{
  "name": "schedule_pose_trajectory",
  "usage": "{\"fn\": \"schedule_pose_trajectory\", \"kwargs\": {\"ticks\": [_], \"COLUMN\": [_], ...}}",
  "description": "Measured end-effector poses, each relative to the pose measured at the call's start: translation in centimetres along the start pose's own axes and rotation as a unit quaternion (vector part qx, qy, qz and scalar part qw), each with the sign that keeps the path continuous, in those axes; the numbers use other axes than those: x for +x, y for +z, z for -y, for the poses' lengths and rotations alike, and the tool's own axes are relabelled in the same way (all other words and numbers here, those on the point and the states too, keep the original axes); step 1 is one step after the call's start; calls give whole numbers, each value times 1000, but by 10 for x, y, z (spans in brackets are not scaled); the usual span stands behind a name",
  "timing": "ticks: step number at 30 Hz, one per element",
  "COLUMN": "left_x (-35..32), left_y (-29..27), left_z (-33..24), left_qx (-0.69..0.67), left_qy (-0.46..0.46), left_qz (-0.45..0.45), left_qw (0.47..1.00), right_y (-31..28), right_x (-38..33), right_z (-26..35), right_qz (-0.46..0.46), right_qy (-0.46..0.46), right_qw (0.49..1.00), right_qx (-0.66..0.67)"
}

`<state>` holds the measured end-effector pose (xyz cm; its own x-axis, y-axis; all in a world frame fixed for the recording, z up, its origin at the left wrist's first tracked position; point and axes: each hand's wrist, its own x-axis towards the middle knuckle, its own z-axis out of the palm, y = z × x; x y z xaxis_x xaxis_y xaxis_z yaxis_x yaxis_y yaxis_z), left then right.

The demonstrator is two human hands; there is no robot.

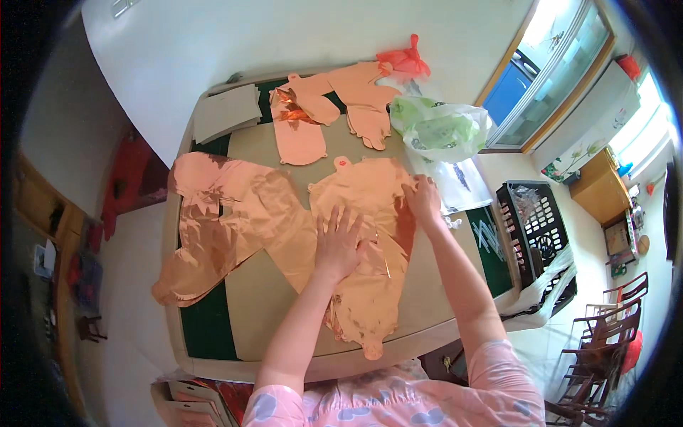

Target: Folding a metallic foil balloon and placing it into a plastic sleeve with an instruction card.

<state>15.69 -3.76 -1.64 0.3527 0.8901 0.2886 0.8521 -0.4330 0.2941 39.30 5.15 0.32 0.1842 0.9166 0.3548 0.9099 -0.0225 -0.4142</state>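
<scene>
A large, uninflated rose-gold foil balloon (pixel 366 299) lies creased across the near middle of the table. My left hand (pixel 340 244) rests flat on it with fingers spread. At the balloon's right edge, my right hand (pixel 425 201) has its fingers bent and closed on the foil; the fingertips are partly hidden. Another stretch of rose-gold foil (pixel 235 206) reaches left, joined to or overlapping the first piece; I cannot tell which. Farther back lie more flat foil balloons (pixel 302 139), partly overlapping.
Grey-beige sheets (pixel 228 114) are stacked at the back left. A green-white plastic bag (pixel 441 132) and a red bag (pixel 407 60) sit at the back right. Beside the table's right edge stands a black basket (pixel 530 228). Pale thin strips (pixel 489 238) lie near it.
</scene>
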Motion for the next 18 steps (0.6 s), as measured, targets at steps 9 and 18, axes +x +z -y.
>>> {"fn": "schedule_pose_trajectory", "kwargs": {"ticks": [9, 18], "left_x": [1, 0], "left_y": [4, -4], "left_z": [1, 3], "left_qx": [-2, 16], "left_qy": [-11, -38], "left_qz": [-2, 52], "left_qw": [1000, 998], "right_y": [11, 1], "right_x": [43, 16], "right_z": [8, 124], "right_qz": [48, 293], "right_qy": [38, -208], "right_qw": [998, 866], "right_qx": [31, 347]}}
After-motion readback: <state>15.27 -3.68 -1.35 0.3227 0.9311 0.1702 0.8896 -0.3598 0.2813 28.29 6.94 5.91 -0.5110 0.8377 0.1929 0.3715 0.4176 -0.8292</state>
